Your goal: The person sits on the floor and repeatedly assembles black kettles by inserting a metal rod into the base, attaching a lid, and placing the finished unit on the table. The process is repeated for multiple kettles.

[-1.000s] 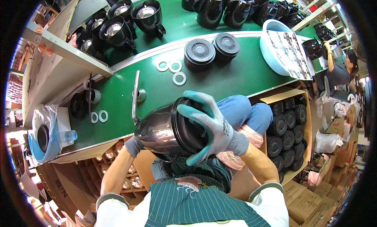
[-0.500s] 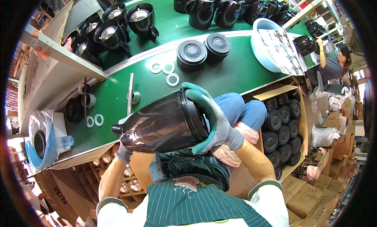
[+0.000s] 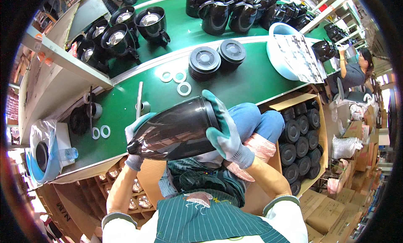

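Note:
A glossy black jug body [image 3: 174, 127] lies sideways in front of my chest, its spout end to the left and its wide base end to the right. At the spout end my left hand [image 3: 137, 127], in a grey and green glove, holds it; part of this hand is hidden behind the jug. My gloved right hand [image 3: 228, 136] is closed round the base end, thumb on the near side and fingers over the far rim. Beyond the jug, flat white rings [image 3: 184, 89] and stacked black round bases [image 3: 204, 60] rest on the green table [image 3: 126, 96].
An upright metal bar [image 3: 140, 100] stands behind my left hand. Black jugs [image 3: 216, 16] line the far belt. A light blue basin [image 3: 275, 58] holds patterned sheets. To the right is a carton [image 3: 323, 159] of black round parts; another person [image 3: 354, 73] sits farther off.
My right hand has shifted its hold on the base end, and the jug's base has turned away from view. More of my left hand now shows behind the spout end.

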Motion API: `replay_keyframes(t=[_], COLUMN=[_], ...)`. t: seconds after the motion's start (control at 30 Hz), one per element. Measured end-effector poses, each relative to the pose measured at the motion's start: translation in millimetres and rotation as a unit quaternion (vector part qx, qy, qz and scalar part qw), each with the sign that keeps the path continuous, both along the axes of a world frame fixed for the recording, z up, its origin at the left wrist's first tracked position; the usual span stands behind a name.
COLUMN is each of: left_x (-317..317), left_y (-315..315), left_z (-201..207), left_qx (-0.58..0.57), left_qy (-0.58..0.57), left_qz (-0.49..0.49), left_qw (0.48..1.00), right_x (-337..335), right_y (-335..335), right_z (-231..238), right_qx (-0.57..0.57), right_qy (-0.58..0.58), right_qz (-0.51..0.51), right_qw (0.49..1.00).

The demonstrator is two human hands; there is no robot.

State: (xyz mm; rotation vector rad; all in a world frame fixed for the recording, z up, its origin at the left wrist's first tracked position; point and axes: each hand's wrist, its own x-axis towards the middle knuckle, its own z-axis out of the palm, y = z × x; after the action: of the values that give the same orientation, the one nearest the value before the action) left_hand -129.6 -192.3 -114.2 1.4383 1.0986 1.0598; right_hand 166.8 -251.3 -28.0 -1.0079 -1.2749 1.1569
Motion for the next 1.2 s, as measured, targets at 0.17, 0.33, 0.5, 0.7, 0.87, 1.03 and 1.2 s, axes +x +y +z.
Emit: replay_keyframes(t=[0.17,0.33,0.5,0.7,0.87,1.03,1.2], left_x=[-22.0,-20.3,-9.1,-24.7,-22.2,-29.2,-30.8], left_y=[-4.1,-18.5,-44.3,-44.6,-27.1,-22.3,-50.0], left_z=[-20.3,8.0,43.6,84.7,121.4,95.8,-24.7], left_qx=[-0.189,-0.253,-0.203,0.073,0.569,0.238,-0.456], left_qy=[-0.137,-0.167,-0.133,0.158,0.391,0.235,-0.312], left_qz=[-0.120,-0.274,-0.253,0.004,-0.098,-0.030,0.105], left_qw=[0.965,0.913,0.936,0.985,0.717,0.942,0.827], right_x=[6.3,-3.9,-25.2,-33.0,-6.0,24.5,-11.7], right_y=[5.0,10.6,6.4,4.9,1.8,-30.3,-56.9], right_z=[-0.2,22.1,67.4,-8.5,-63.7,-65.5,-13.6], right_qx=[0.191,0.283,0.312,-0.021,-0.407,-0.386,-0.094], right_qy=[-0.168,-0.218,-0.221,0.140,0.333,0.296,0.105], right_qz=[0.003,0.077,0.141,0.033,0.116,0.131,0.011], right_qw=[0.967,0.931,0.913,0.989,0.843,0.864,0.990])
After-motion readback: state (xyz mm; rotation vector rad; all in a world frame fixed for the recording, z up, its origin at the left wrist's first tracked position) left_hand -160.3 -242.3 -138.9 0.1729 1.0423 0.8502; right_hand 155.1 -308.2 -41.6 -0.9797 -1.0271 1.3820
